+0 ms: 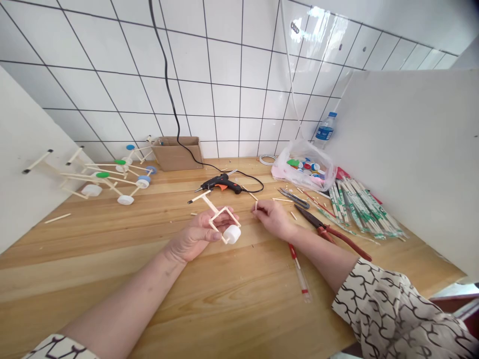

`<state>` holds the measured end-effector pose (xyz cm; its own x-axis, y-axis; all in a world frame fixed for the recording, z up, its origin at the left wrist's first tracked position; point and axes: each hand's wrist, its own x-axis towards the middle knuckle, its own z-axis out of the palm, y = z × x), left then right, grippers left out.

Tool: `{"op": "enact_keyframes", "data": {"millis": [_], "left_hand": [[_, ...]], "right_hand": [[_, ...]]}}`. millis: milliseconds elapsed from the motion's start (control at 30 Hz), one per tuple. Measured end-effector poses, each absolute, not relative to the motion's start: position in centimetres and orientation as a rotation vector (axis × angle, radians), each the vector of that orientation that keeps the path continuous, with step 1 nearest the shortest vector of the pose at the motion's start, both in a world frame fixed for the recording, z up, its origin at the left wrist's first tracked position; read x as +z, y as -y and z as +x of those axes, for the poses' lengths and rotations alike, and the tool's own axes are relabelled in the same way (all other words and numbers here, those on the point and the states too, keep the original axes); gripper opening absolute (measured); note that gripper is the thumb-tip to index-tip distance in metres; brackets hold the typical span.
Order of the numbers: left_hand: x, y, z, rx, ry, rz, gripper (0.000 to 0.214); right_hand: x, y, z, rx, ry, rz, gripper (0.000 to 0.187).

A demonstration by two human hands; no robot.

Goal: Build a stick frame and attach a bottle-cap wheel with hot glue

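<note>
My left hand [202, 232] is closed on a small bicycle-like frame [210, 205] of pale wooden sticks. The frame has a black-tipped handlebar at its upper left and a white bottle cap [232, 234] as a wheel at its lower end. A short way to the right, my right hand [275, 219] pinches a short piece of stick [256, 205] between thumb and fingertips. Behind both hands lies a black glue gun [220, 183] with an orange trigger. Right of my right hand are grey snips [295, 198] and red-handled pliers [324, 229].
Several stick-and-cap models [101, 182] stand at the left, near a cardboard box [177, 153]. A plastic bag [305, 149] of bottle caps, a water bottle [325, 130] and wrapped chopsticks [366, 207] are at the right. A red-capped pen [298, 267] lies by my right forearm.
</note>
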<state>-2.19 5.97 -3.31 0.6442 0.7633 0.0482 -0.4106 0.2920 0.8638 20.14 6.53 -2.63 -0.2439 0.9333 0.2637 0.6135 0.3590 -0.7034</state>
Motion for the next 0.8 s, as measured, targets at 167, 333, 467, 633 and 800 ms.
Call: {"op": "enact_keyframes", "data": {"millis": [167,333,467,633,800], "left_hand": [[-3.5,-6.1,-2.4,0.797,-0.416,1.017,0.055],[-3.4,-6.0,-2.3,0.797,-0.429,1.016,0.056],[-3.1,-5.8,-2.3,0.796,-0.450,1.012,0.056],[-2.8,-5.7,-2.3,0.789,-0.470,1.025,0.053],[-2.8,-5.7,-2.2,0.784,-0.456,1.031,0.054]], "right_hand": [[-2.9,-6.2,19.6,0.535,2.074,-1.324,0.018],[-3.5,-6.2,20.0,0.468,2.061,-1.400,0.008],[-4.0,-6.1,20.0,0.437,2.071,-1.444,0.028],[-3.7,-5.7,20.0,0.380,2.108,-1.460,0.021],[-3.2,-5.6,20.1,0.316,2.109,-1.485,0.013]]}}
